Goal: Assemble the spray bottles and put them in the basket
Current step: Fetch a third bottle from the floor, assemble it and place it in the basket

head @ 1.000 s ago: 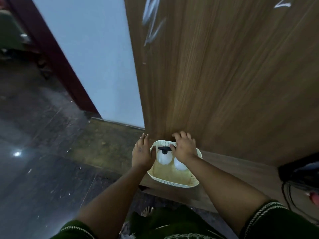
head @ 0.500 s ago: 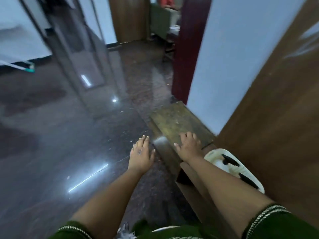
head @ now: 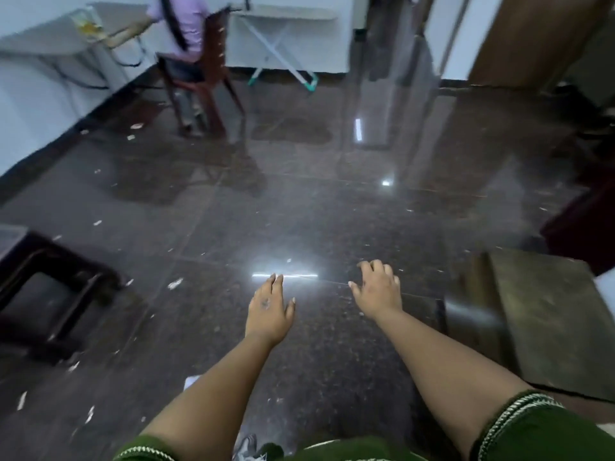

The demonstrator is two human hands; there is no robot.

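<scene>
Both my hands reach out over the dark polished floor, palms down and holding nothing. My left hand is flat with the fingers together and stretched forward. My right hand hangs a little farther out, its fingers loosely curled and apart. The basket and the spray bottles are out of the head view. My green sleeves show at the bottom edge.
A dark stone step lies to the right. A dark low stool stands at the left. Far back a person sits on a brown chair at a white table. A folding white table and a glass partition stand behind.
My view has swung left, away from the wooden door and the basket with the bottles. Both hands let go of the basket's rim and now hang empty over the floor.
</scene>
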